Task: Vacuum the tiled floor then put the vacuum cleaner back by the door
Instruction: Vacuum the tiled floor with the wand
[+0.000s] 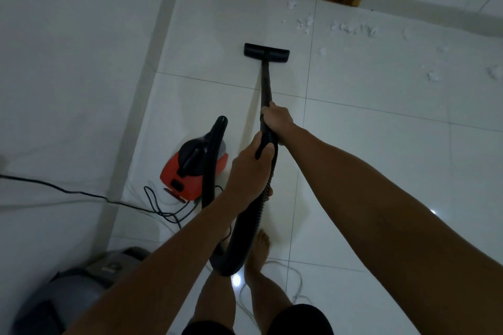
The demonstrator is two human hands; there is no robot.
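Both hands grip the vacuum's black wand, right hand (276, 117) ahead of left hand (249, 168) for reach, steering its flat black floor head (266, 52) toward white paper scraps (351, 28) beyond, the red canister (194, 171) parked just left.

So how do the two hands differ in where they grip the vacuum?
The right hand grips the rigid black wand, further forward towards the floor head; the left hand holds the ribbed black hose, closer to the body. The right arm reaches straighter. Both hands are curled round the same tube.
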